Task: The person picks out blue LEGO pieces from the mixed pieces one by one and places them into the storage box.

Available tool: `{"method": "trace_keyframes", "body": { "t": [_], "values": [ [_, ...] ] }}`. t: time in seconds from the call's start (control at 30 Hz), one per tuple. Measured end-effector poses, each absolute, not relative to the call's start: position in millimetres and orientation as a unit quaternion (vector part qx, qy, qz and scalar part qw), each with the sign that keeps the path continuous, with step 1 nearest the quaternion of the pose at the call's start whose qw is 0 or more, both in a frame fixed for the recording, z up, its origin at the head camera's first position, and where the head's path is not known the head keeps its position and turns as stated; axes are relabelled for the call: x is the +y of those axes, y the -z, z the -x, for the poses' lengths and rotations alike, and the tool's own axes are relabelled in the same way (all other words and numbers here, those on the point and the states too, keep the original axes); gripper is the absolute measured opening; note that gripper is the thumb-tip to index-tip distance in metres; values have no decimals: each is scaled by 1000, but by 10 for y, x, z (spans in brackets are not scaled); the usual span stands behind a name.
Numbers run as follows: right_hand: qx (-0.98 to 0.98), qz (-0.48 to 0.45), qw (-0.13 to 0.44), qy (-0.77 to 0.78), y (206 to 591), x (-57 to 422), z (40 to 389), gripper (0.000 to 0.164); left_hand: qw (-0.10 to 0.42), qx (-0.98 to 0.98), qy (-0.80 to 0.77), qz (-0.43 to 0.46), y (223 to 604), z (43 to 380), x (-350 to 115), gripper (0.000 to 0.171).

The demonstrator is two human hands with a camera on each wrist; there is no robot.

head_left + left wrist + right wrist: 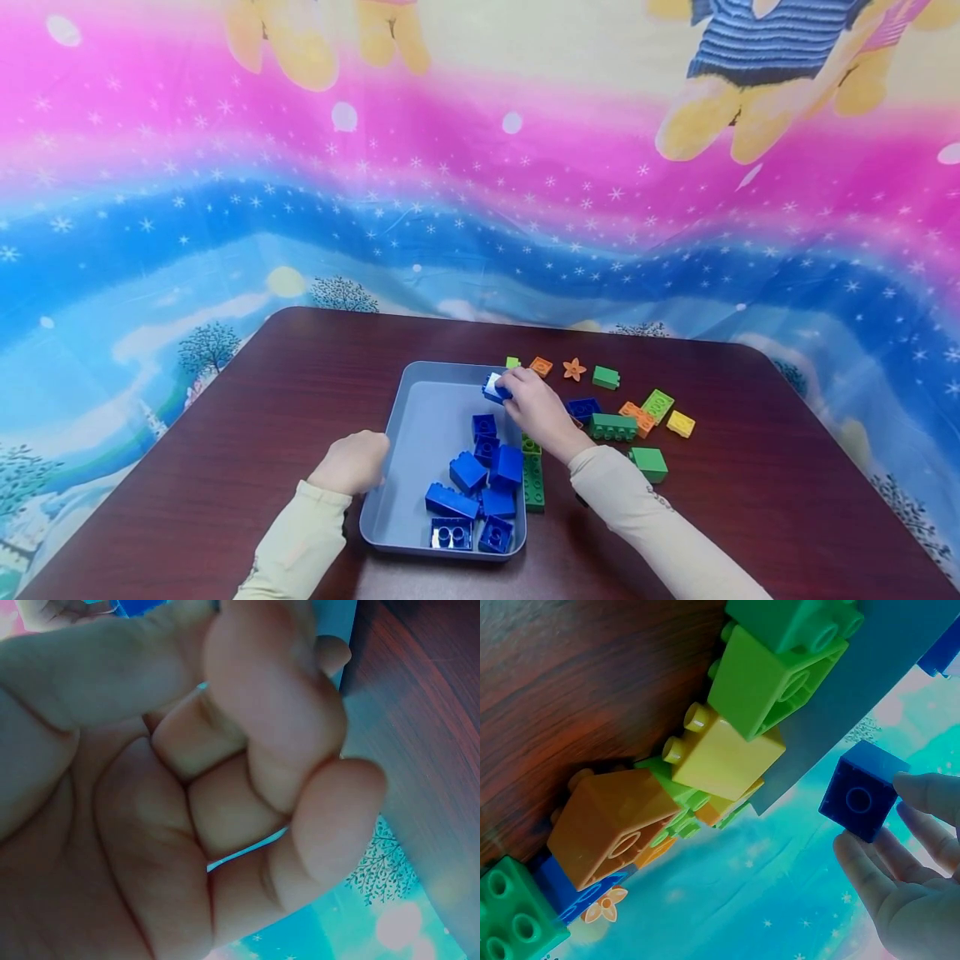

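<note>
My right hand [536,408] pinches a blue toy brick [492,387] between thumb and fingers, above the far right part of a grey tray [423,417]. In the right wrist view, the blue brick [859,791] shows its hollow underside with a ring inside. My left hand [352,462] holds the tray's left rim with curled fingers; the left wrist view shows these fingers [277,712] close up, hiding most of the rim. Several blue bricks [468,472] lie loose in the tray's right and near part, some tilted against each other.
Along the tray's right side lie green bricks [533,483]. Farther right are a long green brick [612,427], a dark blue brick [582,408], orange [636,418] and yellow [681,423] bricks, and an orange flower piece [573,369]. A patterned cloth [465,208] hangs behind the brown table [247,408].
</note>
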State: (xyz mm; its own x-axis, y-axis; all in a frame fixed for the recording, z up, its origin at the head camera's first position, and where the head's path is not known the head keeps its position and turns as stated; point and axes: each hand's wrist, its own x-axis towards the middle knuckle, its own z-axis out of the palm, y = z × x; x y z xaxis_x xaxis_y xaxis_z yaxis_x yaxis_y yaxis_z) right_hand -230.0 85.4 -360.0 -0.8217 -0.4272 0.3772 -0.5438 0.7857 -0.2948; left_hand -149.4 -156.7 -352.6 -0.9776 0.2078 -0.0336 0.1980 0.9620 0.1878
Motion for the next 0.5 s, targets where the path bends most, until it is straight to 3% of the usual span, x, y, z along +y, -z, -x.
{"method": "trace_keyframes", "body": {
  "t": [0.5],
  "values": [
    [-918,-315,145,-193,3619,763,2266,24,27,990,-90,-102,3530,1497,-1570,16]
  ]
}}
